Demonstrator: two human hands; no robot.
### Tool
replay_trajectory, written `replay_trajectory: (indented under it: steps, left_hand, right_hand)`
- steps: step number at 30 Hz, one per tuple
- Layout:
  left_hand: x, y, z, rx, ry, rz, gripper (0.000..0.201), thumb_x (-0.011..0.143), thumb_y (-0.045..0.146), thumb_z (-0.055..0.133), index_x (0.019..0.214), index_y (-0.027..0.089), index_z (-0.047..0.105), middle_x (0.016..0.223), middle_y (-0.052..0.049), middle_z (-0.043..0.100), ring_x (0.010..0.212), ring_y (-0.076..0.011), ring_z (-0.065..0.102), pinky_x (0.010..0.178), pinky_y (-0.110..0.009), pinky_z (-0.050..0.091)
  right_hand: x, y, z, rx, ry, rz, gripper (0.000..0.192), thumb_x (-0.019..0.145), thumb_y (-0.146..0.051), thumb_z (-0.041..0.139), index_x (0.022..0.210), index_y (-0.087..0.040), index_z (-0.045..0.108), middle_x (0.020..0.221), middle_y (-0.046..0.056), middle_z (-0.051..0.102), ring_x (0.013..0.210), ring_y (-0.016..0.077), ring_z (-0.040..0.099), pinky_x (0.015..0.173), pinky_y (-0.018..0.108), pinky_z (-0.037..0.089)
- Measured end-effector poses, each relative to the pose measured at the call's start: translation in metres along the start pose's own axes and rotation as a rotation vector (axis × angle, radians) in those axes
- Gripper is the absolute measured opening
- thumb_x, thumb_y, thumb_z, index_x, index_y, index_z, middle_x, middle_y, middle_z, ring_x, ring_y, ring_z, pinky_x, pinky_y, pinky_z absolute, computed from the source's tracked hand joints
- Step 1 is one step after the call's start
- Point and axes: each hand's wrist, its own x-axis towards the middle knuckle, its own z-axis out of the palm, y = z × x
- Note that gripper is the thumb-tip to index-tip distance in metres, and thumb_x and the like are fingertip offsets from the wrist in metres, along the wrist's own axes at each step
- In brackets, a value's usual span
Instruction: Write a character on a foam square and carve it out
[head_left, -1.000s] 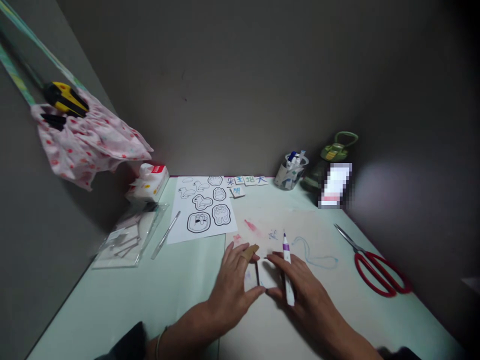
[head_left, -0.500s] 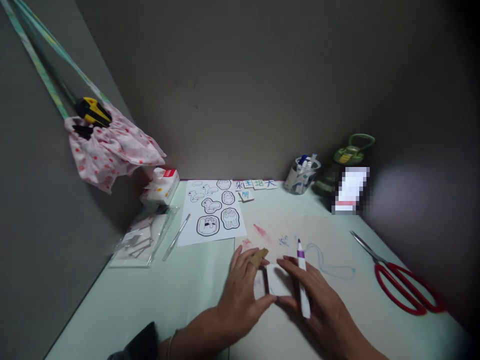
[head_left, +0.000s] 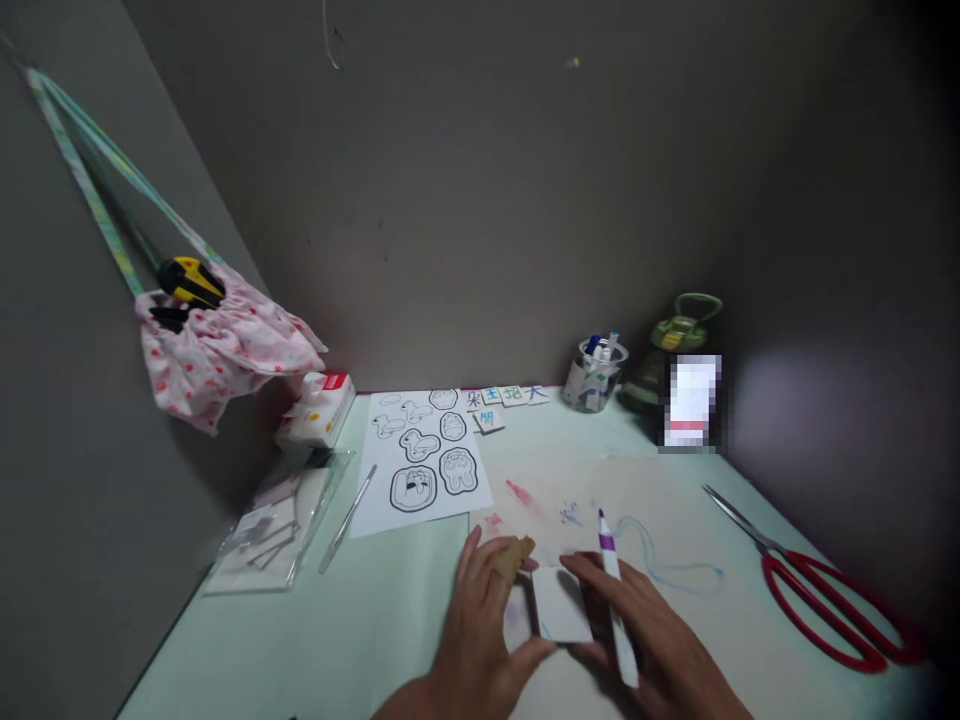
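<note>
A small white square card (head_left: 561, 606) is between my two hands, with a faint blue stroke near its lower left corner. My left hand (head_left: 487, 615) grips the card's left side, thumb at the lower edge and fingertips near the top corner. A tan bandage (head_left: 512, 562) wraps one of its fingers. In my right hand (head_left: 651, 625) a white marker (head_left: 616, 610) with a purple band lies between the fingers, its purple tip pointing away from me. Fingers of that same hand also touch the card's right side. Under both hands lies a beige sheet (head_left: 675, 520) with red, dark blue and light blue marks.
Red-handled scissors (head_left: 825, 610) lie at right. Behind stand a pen cup (head_left: 595, 375), a green-lidded bottle (head_left: 679, 335) and a blurred phone (head_left: 690, 402). Lettered cards (head_left: 512, 395), a printed sheet (head_left: 420, 450), a pen (head_left: 349, 520), a plastic packet (head_left: 277, 530) and a hanging pouch (head_left: 225, 350) are leftward.
The camera has tilted up, so the scene sits lower in view. More of the card's white face shows between my hands; both keep their hold.
</note>
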Motion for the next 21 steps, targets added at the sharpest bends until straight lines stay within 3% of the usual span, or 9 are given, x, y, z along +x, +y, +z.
replay_trajectory:
  steps: [4,8,15,21]
  left_hand:
    - [0.001,-0.0063,0.002,0.016,0.012,0.064,0.091,0.084,0.029,0.076,0.154,0.026,0.018,0.124,-0.011,0.063,0.126,-0.0345,0.054,0.116,-0.07,0.024]
    - [0.0024,-0.0084,0.0033,-0.035,-0.059,-0.082,0.104,0.073,0.018,0.084,0.151,0.031,0.017,0.117,-0.007,0.064,0.12,-0.0352,0.058,0.112,-0.077,0.024]
    - [0.0013,-0.0085,0.0043,-0.066,-0.07,-0.11,0.112,0.067,0.012,0.087,0.151,0.031,0.015,0.118,-0.006,0.062,0.121,-0.0335,0.058,0.115,-0.075,0.02]
    - [-0.0004,-0.007,0.0035,-0.097,-0.099,-0.161,0.105,0.07,0.007,0.082,0.152,0.028,0.021,0.126,-0.009,0.061,0.131,-0.0346,0.049,0.119,-0.071,0.019]
  right_hand:
    - [0.0006,0.001,-0.0004,0.022,0.006,0.028,0.055,0.089,-0.028,0.066,0.143,-0.029,0.055,0.132,0.008,0.069,0.121,0.0303,0.065,0.097,0.043,0.058]
    - [0.0021,0.0044,0.0016,0.045,-0.053,0.091,0.049,0.086,-0.031,0.069,0.135,-0.029,0.063,0.129,0.009,0.071,0.12,0.0312,0.065,0.091,0.04,0.06]
    - [0.0024,0.003,0.0,0.054,-0.058,0.106,0.051,0.086,-0.032,0.07,0.136,-0.033,0.062,0.13,0.007,0.07,0.121,0.0314,0.064,0.091,0.039,0.06]
    - [0.0012,0.0055,0.0061,0.037,-0.023,0.045,0.058,0.088,-0.031,0.07,0.143,-0.032,0.052,0.132,0.007,0.069,0.121,0.0316,0.065,0.089,0.042,0.062]
